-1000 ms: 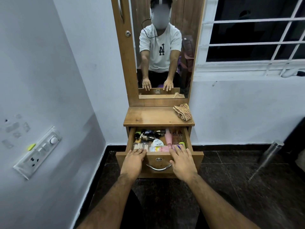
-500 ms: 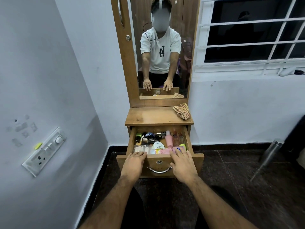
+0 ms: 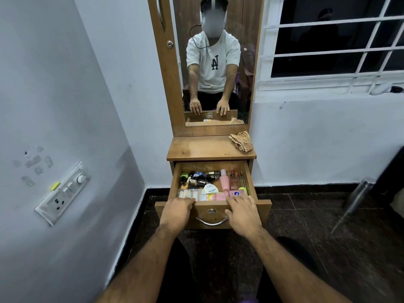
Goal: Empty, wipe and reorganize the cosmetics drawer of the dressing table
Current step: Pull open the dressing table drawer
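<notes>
Open wooden drawer (image 3: 249,178) crammed with small cosmetics bottles (image 3: 202,179) and tubes.
</notes>
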